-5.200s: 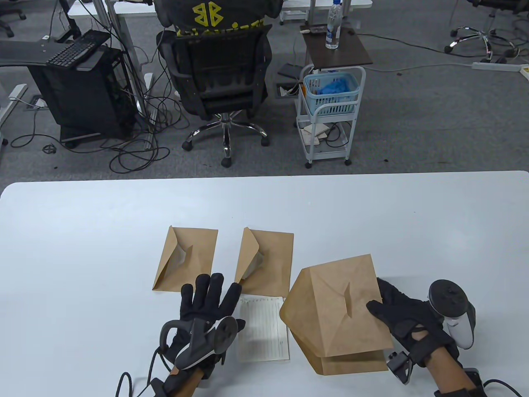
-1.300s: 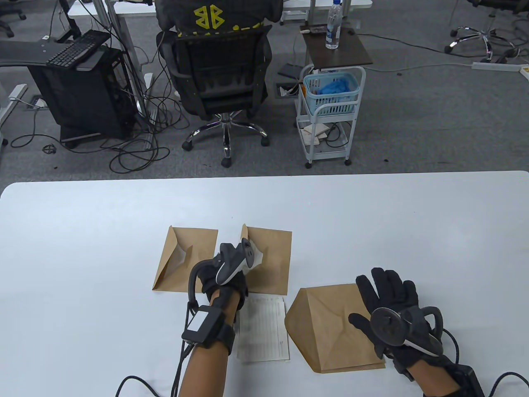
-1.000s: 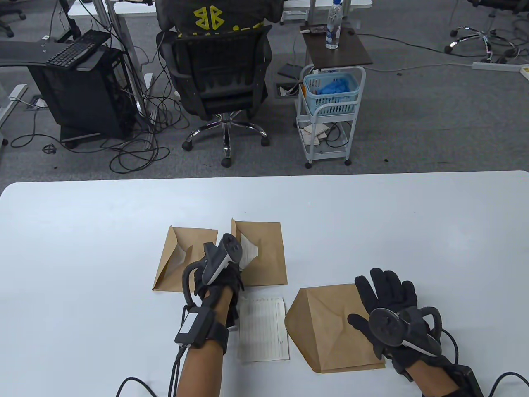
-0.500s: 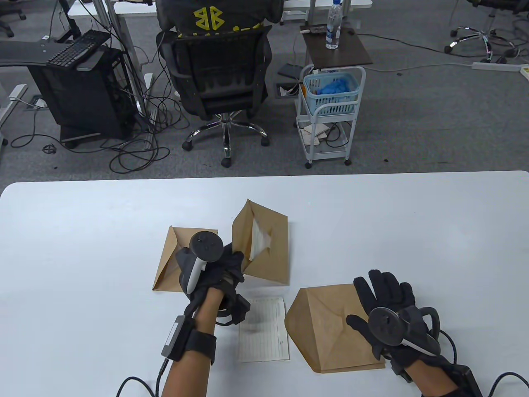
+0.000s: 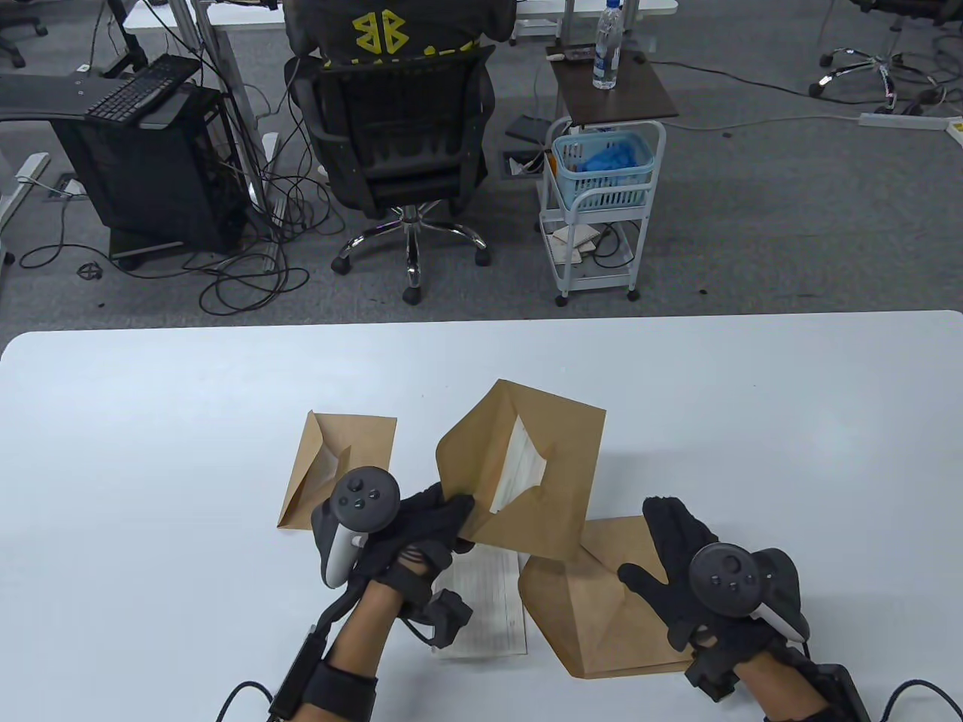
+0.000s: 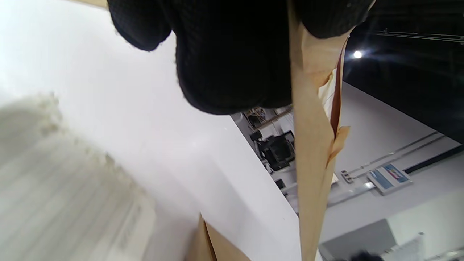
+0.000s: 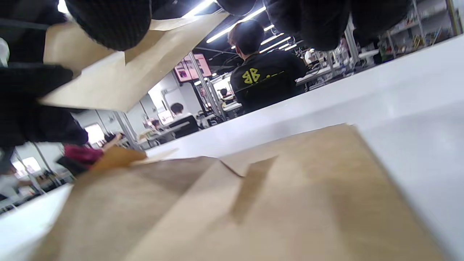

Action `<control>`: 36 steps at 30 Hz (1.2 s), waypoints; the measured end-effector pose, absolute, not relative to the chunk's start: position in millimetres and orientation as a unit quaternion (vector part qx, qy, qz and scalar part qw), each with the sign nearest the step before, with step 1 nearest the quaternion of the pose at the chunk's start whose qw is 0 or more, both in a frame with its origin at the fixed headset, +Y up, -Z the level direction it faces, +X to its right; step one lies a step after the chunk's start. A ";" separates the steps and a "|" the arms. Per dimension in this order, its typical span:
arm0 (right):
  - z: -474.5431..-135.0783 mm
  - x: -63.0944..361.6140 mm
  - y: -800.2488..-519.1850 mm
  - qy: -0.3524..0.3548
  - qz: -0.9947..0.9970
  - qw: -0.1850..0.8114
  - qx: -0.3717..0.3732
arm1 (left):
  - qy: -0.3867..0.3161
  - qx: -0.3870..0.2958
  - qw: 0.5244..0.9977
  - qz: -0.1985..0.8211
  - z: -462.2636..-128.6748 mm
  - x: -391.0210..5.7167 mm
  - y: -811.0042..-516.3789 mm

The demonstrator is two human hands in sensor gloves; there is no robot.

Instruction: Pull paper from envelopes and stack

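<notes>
My left hand (image 5: 421,526) grips the lower left edge of a brown envelope (image 5: 527,466) and holds it tilted above the table; white paper (image 5: 519,470) shows in its open mouth. In the left wrist view the envelope (image 6: 311,152) hangs edge-on below my fingers (image 6: 232,54). My right hand (image 5: 677,556) is open, fingers spread, just above the right edge of the emptied envelopes (image 5: 602,602) lying flat; those also fill the right wrist view (image 7: 253,203). A lined white sheet (image 5: 489,602) lies on the table between my hands. Another brown envelope (image 5: 338,466) lies flat to the left.
The white table (image 5: 150,421) has its far edge near the middle of the table view. Beyond it stand an office chair (image 5: 399,143) with a seated person, and a white cart (image 5: 602,203) with a blue basket.
My left hand picked the middle envelope up off the table and carried it to the right and toward me, tilting it. My right hand lifted slightly off the flat envelopes.
</notes>
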State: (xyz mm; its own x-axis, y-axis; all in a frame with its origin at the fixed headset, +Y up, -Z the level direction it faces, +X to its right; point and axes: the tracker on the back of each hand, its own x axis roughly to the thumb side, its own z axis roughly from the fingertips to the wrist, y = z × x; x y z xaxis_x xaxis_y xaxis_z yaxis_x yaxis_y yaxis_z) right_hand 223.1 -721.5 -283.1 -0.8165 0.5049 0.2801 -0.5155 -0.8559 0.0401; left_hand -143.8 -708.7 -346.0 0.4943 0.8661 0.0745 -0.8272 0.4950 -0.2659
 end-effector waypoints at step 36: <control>-284.7 219.2 -738.0 0.056 0.807 0.570 0.145 | -0.158 0.184 0.967 0.079 -285.8 -102.5 -710.2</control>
State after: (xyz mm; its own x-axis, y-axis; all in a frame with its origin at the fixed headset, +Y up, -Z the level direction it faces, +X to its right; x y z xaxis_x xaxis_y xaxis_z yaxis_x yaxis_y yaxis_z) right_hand 219.2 -738.0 -284.7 -0.3081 0.9360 0.1703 -0.9035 -0.3439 0.2558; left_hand -102.5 -710.2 -285.8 0.9378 0.0950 0.3338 -0.2108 0.9200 0.3305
